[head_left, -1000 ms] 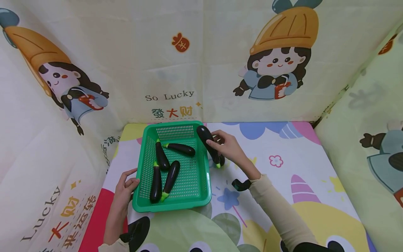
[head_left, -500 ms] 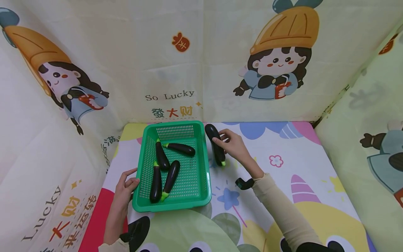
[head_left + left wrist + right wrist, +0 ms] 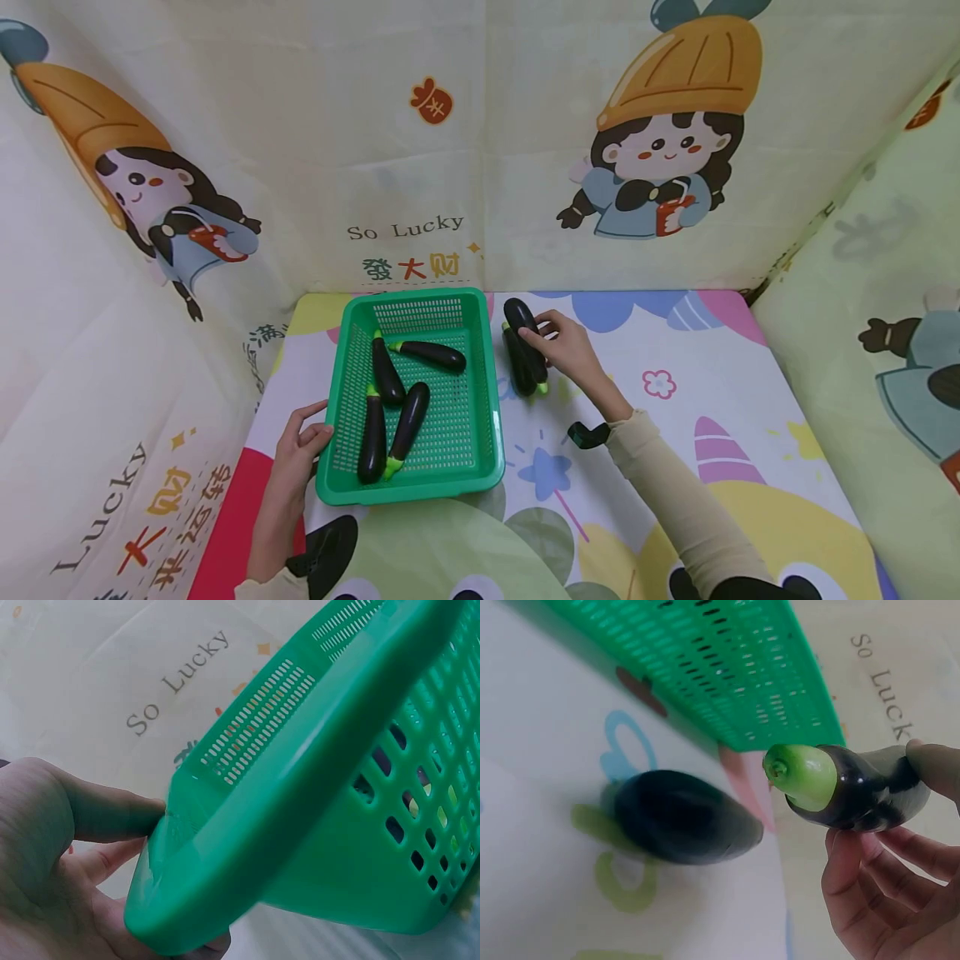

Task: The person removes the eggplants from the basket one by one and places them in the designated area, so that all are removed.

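Note:
My right hand (image 3: 572, 346) pinches a dark purple eggplant (image 3: 523, 321) between thumb and fingers, to the right of the green basket (image 3: 491, 417). In the right wrist view the held eggplant (image 3: 870, 787) shows its green stem end and is raised off the table. Another eggplant (image 3: 686, 817) lies on the tabletop beneath it; from the head view this second eggplant (image 3: 516, 362) is partly covered by the held one. At the basket's left side, my left hand (image 3: 294, 454) grips the rim, and the left wrist view shows the thumb and fingers around the rim (image 3: 225, 877).
Several eggplants (image 3: 408, 421) lie inside the basket, mostly toward its left. The table (image 3: 615, 400) has a colourful printed cover. Printed cloth walls (image 3: 517, 167) stand behind and on both sides.
The right hand has moved right with its eggplant, from over the basket's right rim to beside it. More of the eggplant on the table now shows. The left hand and basket stay put.

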A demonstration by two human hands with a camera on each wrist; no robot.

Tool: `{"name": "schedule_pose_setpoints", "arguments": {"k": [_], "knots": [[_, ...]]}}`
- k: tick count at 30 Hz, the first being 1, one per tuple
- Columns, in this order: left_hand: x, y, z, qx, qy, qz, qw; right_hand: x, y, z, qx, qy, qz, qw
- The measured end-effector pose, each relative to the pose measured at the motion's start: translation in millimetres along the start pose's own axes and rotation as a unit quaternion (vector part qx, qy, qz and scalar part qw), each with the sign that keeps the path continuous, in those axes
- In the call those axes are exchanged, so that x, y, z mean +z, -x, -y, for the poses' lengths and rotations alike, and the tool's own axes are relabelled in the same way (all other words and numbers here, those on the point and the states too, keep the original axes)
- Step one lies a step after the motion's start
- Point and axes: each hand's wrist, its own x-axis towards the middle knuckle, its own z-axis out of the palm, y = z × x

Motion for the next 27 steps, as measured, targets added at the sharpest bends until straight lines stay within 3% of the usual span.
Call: {"name": "schedule_pose_setpoints", "arguments": {"k": [27], "knots": [[0.0,-0.9,-0.4,-0.006,0.002,-0.003,1.0000,3.7,-12.1,-38.9,0.054,0.055,0.000,0.997]]}}
